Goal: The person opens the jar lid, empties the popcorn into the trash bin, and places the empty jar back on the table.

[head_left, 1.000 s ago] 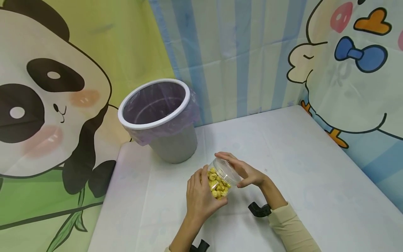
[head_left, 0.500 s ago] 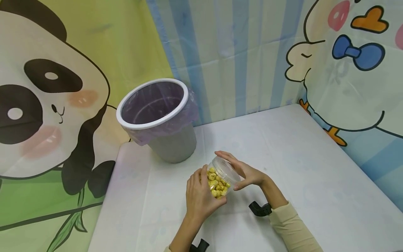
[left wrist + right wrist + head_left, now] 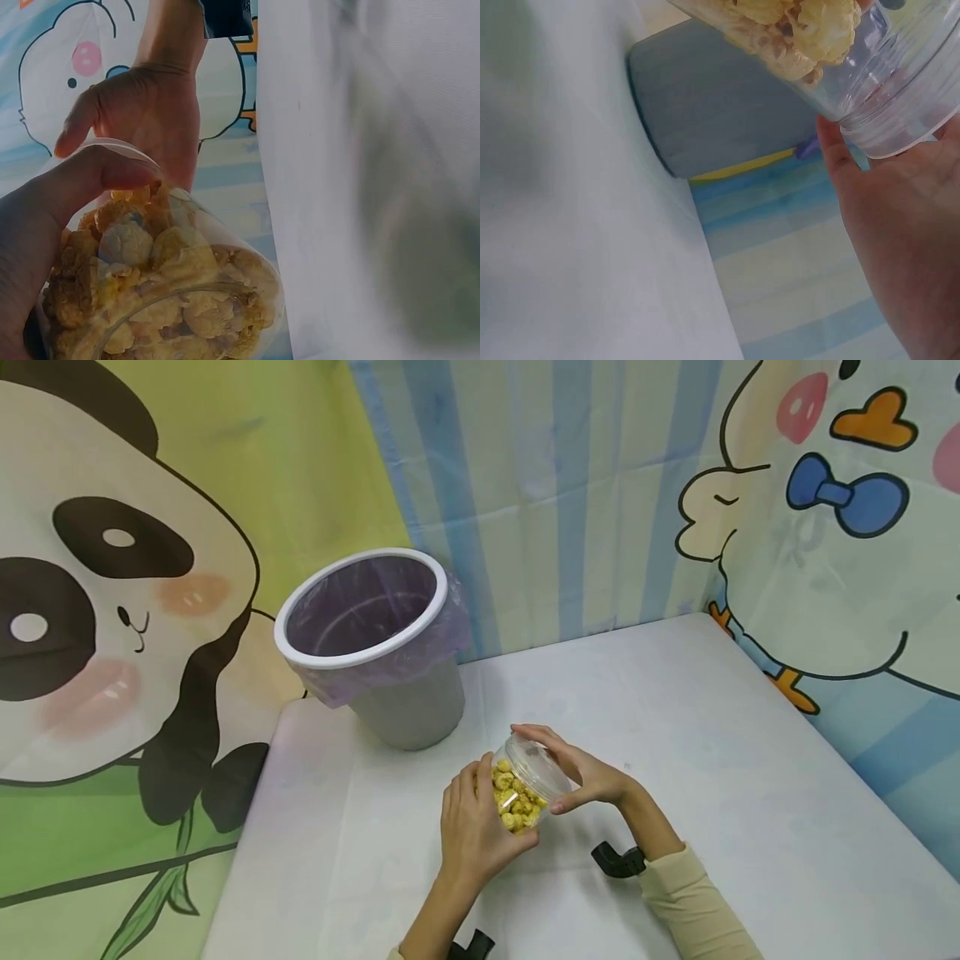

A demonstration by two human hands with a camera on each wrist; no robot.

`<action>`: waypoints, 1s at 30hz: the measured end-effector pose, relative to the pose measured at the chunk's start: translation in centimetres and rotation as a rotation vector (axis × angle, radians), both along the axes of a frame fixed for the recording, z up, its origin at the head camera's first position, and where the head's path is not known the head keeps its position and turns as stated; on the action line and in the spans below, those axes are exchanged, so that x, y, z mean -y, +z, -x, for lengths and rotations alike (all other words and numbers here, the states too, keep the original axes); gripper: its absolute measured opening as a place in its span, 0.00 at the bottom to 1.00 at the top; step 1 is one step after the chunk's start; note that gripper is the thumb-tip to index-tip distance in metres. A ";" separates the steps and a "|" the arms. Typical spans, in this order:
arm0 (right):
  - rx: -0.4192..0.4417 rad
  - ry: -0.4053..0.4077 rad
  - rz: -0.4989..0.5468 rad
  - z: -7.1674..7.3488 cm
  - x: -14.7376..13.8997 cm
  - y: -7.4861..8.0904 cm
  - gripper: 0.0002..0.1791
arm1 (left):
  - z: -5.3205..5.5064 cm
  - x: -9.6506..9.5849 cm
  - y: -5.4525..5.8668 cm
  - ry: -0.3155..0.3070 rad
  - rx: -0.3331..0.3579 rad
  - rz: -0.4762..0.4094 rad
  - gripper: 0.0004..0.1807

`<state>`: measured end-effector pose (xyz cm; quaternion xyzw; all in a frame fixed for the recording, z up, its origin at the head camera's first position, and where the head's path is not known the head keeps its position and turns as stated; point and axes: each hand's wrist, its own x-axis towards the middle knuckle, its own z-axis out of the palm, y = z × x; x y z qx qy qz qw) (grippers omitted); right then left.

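Over the table, a clear round jar of yellow popcorn (image 3: 517, 793) is tilted, its transparent lid (image 3: 538, 767) toward the upper right. My left hand (image 3: 476, 831) grips the jar's body from the left, thumb on the near side. In the left wrist view, that thumb (image 3: 112, 166) lies across the jar (image 3: 217, 307) close to its lid end. My right hand (image 3: 592, 775) spans the lid, with fingers at its far edge and thumb at its near edge. The right wrist view has the lid's ridged rim (image 3: 900, 142) against the right hand (image 3: 900, 217); some fingers are hidden behind it.
A grey trash bin (image 3: 412, 710) with a white rim and purple liner stands at the table's back left. The white-covered table (image 3: 675, 710) meets a striped cloth backdrop (image 3: 525, 527) behind and printed cartoon cloths at both sides. Black wrist mounts (image 3: 618, 860) hang by the forearms.
My right thumb has shifted a little to the left along the lid's near edge. The left hand still grips the jar in nearly the same place.
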<state>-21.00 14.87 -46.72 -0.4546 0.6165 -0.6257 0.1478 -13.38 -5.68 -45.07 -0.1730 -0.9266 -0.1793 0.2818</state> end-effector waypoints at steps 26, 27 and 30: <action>-0.059 -0.172 -0.066 0.3 -2.6 1.2 0.58 | 0.2 0.2 0.3 -0.011 0.003 -0.034 0.55; -0.063 -0.245 -0.109 0.3 -2.9 1.1 0.58 | 0.2 0.3 0.3 -0.007 0.001 -0.035 0.55; -0.072 -0.495 -0.296 0.2 -3.8 0.8 0.56 | 0.2 0.4 0.3 0.003 0.003 -0.034 0.55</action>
